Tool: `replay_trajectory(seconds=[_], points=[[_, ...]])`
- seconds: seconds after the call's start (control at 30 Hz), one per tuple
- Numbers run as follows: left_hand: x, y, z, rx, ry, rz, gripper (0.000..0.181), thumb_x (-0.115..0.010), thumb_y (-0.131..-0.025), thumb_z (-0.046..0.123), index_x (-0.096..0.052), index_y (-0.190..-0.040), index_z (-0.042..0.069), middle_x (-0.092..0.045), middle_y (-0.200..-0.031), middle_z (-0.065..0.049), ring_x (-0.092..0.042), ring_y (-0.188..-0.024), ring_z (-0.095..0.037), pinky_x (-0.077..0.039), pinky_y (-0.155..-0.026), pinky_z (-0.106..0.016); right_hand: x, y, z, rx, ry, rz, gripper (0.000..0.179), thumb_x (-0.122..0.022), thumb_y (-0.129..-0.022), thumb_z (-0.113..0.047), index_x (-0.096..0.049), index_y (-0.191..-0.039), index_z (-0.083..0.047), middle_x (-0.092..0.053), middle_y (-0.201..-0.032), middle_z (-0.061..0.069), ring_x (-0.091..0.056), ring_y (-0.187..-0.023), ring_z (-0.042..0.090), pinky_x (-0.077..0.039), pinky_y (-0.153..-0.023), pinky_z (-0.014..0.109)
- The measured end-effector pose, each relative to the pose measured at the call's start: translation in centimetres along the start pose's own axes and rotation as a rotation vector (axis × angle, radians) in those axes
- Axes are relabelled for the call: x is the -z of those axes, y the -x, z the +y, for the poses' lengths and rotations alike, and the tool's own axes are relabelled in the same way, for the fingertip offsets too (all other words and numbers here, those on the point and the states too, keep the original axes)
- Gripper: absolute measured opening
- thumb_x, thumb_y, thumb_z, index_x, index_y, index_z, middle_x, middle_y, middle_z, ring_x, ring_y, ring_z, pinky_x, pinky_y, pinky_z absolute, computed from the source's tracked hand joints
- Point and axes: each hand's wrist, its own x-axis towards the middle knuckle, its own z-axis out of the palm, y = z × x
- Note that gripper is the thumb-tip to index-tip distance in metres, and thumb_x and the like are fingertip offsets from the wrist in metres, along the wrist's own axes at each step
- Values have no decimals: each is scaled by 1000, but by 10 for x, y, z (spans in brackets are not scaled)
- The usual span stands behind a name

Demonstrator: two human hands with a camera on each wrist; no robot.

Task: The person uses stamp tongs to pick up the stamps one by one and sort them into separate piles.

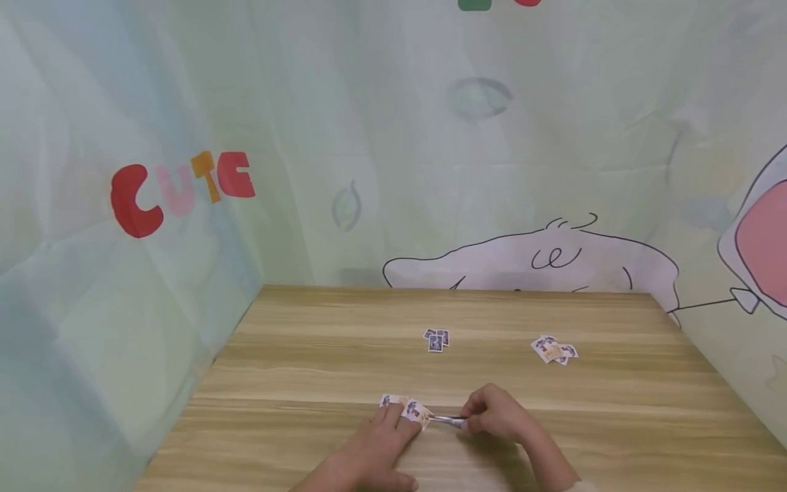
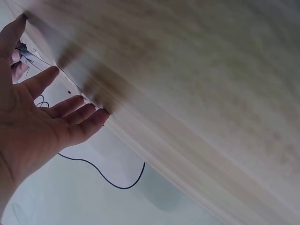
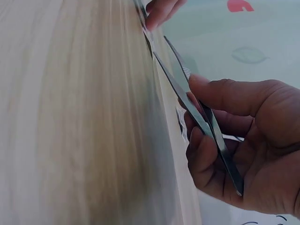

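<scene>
My right hand (image 1: 499, 413) pinches a pair of metal tweezers (image 1: 449, 420) between thumb and fingers. In the right wrist view the tweezers (image 3: 192, 105) have their two tips apart. Their tips reach the corner of a small stamp-like printed paper (image 1: 416, 411) with a white border. It overlaps another such paper (image 1: 393, 400) just left of it. My left hand (image 1: 384, 444) rests its fingertips on these papers, its fingers nearly straight. From the left wrist view, the same hand (image 2: 51, 122) has its fingers spread and its fingertips against the tabletop.
Farther back on the wooden table (image 1: 307, 369) lie a small cluster of dark stamp-like papers (image 1: 436, 342) and, to the right, a pile of lighter ones (image 1: 553, 350). A printed cloth backdrop (image 1: 344, 123) rises behind the table's far edge and along its left side.
</scene>
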Motion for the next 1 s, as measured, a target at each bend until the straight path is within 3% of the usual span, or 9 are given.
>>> replay_trajectory(seconds=[0.13,0.4,0.77,1.0], points=[[1,1,-1,28,43,-15,79,-72,-68,50,-48,-135,15,-35,-138,-24,-33,-126,-41,-38,-93,-56,4,3,3,66,55,-25,13,-74,-70,0,-69,-82,0,-64,-72,0,-56,-66,17,-48,-61,30],[4,0,-1,31,-18,-12,80,-71,-68,54,-49,-133,11,-38,-136,-22,-36,-124,-37,-40,-92,-53,8,8,1,119,158,-10,14,-75,-67,-1,-69,-79,-3,-62,-68,-5,-54,-62,13,-47,-58,27],[4,0,-2,43,5,-37,81,-71,-69,54,-48,-135,13,-37,-138,-22,-33,-126,-37,-38,-93,-55,1,2,0,92,112,1,12,-74,-68,0,-69,-79,-2,-62,-69,-3,-54,-64,16,-46,-60,31],[5,0,-2,-10,-2,-44,74,-69,-71,54,-50,-133,20,-35,-143,-13,-31,-128,-39,-35,-95,-57,8,6,2,93,114,0,13,-75,-68,-1,-69,-80,-2,-63,-70,-3,-54,-65,17,-46,-60,30]])
